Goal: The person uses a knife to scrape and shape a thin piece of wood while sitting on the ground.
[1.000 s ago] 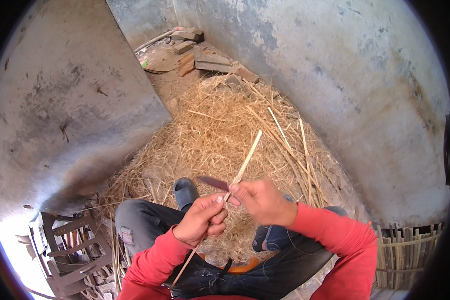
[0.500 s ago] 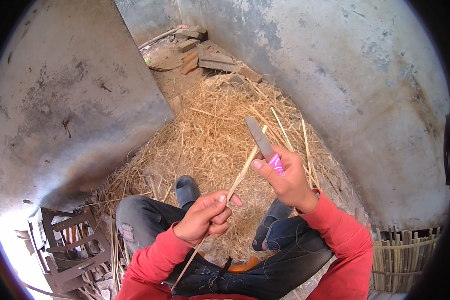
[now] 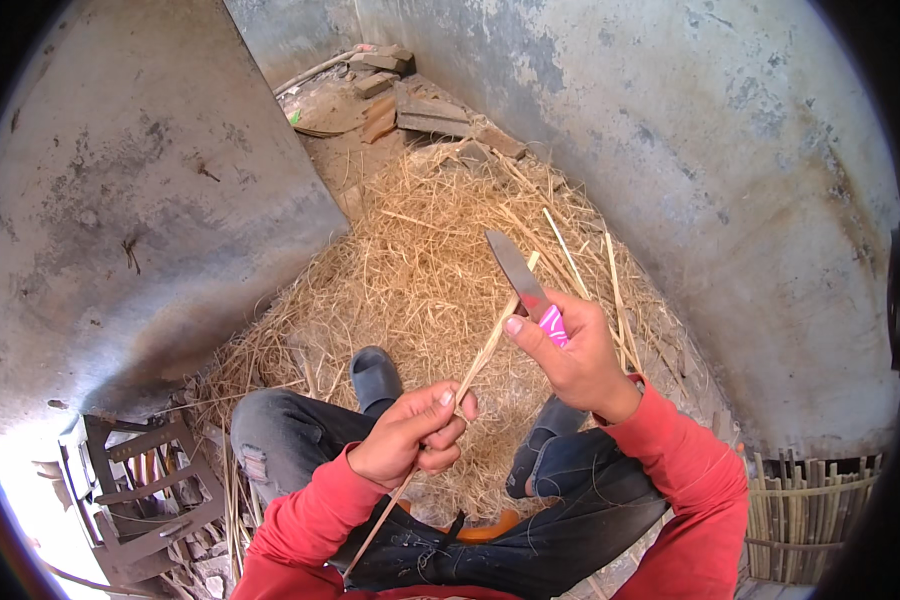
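My left hand (image 3: 413,432) is closed round a thin pale strip of split bamboo (image 3: 487,349), which runs from my lap up to the right. In my right hand (image 3: 578,358) is a knife (image 3: 516,267) with a broad grey blade and a pink patterned handle. The blade points up and left, crossing the strip near its upper end. My right thumb lies along the strip beside the blade, and the blade's contact with it is partly hidden by the thumb and fingers.
Pale shavings (image 3: 420,250) cover the floor ahead of my dark slippers (image 3: 375,377). Bricks (image 3: 433,117) lie in the far corner between concrete walls (image 3: 690,180). A dark broken frame (image 3: 150,490) stands at left, a slatted bamboo basket (image 3: 800,520) at right.
The knife blade has tilted slightly and shifted a little to the left. My left hand stays almost where it was, still holding the strip.
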Demonstrator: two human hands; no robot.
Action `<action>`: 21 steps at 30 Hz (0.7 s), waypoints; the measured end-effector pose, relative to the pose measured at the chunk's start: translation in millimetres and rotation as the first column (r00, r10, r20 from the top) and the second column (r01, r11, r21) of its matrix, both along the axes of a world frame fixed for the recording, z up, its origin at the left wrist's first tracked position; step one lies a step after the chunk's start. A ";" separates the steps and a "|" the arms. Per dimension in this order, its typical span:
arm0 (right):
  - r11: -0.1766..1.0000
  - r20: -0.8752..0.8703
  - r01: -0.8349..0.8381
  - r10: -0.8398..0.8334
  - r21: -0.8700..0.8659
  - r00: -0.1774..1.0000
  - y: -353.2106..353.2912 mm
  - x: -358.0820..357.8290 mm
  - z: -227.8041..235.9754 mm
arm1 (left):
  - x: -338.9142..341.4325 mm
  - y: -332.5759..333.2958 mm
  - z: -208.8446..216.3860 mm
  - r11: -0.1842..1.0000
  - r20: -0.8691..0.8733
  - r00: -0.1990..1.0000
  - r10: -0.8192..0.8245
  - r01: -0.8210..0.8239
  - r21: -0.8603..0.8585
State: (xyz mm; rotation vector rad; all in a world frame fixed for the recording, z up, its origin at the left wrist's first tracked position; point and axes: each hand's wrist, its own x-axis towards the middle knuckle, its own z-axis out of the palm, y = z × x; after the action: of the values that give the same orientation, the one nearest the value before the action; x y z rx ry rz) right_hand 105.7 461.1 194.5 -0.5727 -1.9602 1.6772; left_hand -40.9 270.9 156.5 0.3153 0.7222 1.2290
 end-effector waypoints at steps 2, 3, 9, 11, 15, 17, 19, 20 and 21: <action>0.995 0.015 0.043 -0.042 -0.090 0.999 0.8 2.8 -0.1 | 0.0 0.6 -1.2 1.000 0.014 1.000 -0.006 0.006 -0.002; 0.995 0.016 0.044 -0.043 -0.089 0.999 3.1 4.3 0.1 | -0.1 1.0 -1.5 1.000 0.020 1.000 -0.011 0.011 0.006; 0.948 0.052 0.112 -0.134 0.296 0.990 11.1 5.3 -11.3 | -0.3 -0.6 -1.5 1.000 0.029 0.999 -0.029 0.029 0.012; 0.890 0.061 0.141 -0.185 0.434 0.981 5.9 4.1 -4.6 | 0.2 -0.7 -0.4 1.000 0.024 0.999 -0.029 0.029 0.010; 0.853 0.146 -0.012 -0.076 0.522 0.986 -10.5 9.1 -9.3 | 0.3 -0.3 2.8 1.000 0.008 1.000 -0.022 0.022 -0.016; 0.834 0.129 0.028 -0.118 0.551 0.985 -6.3 7.4 -9.2 | -0.2 -1.6 4.2 0.999 0.008 1.000 -0.016 0.017 -0.044; 0.867 0.145 0.073 -0.165 0.492 0.976 -0.1 6.8 3.4 | 0.4 -0.4 6.6 0.999 0.012 0.999 -0.032 0.032 -0.038; 0.893 0.165 0.120 -0.210 0.434 0.964 1.5 6.6 7.8 | 0.6 -1.0 6.1 0.999 0.014 1.000 -0.028 0.029 -0.037; 0.893 0.167 0.116 -0.206 0.435 0.964 -4.3 6.6 0.3 | 0.7 -1.8 5.2 0.999 0.011 1.000 -0.027 0.027 -0.042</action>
State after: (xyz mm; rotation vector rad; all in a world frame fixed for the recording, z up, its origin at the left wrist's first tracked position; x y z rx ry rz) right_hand 112.3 456.9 194.8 -0.7422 -2.2653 1.0764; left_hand -40.2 269.1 161.7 0.2829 0.7316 1.1874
